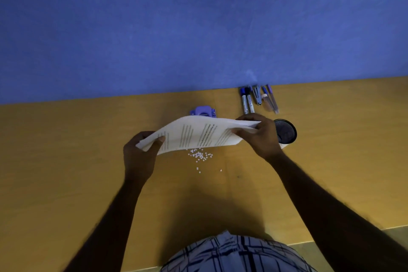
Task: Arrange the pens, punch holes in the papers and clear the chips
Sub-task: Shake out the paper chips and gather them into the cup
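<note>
A stack of printed white papers [194, 133] hangs bent above the yellow table [66, 161]. My left hand [139, 157] pinches its left end and my right hand [260, 137] grips its right end. Small white paper chips [199, 155] lie scattered on the table just below the stack's near edge. Behind the papers a purple hole punch [203, 111] is partly hidden. Several pens and markers [258, 98] lie side by side against the blue wall. A black mesh pen cup [286, 132] sits beside my right hand, partly covered by it.
The blue wall [198, 28] rises along the table's far edge. The near table edge [331, 236] runs at the lower right, with my checked shirt [231, 254] below it.
</note>
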### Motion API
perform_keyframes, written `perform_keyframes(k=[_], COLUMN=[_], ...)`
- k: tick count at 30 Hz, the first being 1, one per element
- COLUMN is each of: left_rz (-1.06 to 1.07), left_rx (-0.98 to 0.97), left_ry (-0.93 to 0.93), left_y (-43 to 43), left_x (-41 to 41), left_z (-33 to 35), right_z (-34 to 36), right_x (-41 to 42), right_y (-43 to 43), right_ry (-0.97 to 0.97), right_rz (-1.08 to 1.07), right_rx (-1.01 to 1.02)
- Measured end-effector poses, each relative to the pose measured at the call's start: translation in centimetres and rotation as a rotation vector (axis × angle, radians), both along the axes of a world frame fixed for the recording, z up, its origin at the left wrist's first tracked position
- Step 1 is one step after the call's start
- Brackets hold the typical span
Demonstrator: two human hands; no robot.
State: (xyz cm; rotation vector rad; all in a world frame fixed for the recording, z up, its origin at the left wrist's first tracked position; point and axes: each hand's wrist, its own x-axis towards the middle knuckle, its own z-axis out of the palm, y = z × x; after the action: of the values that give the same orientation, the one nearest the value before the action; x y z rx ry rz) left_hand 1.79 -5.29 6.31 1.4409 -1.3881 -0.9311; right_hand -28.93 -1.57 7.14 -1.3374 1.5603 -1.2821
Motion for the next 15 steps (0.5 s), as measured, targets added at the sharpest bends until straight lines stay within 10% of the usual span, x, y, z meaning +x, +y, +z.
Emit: perform_keyframes(k=[15], left_rz=[-0.489], left_rx=[-0.501], left_ry=[-0.399], left_y=[-3.3], left_x=[-1.4], left_z=[17.7], right_z=[9.6], right_x=[0.0], right_y=[-1.6], right_ry=[0.859], right_rz=[-0.015], right_rx=[-0.202])
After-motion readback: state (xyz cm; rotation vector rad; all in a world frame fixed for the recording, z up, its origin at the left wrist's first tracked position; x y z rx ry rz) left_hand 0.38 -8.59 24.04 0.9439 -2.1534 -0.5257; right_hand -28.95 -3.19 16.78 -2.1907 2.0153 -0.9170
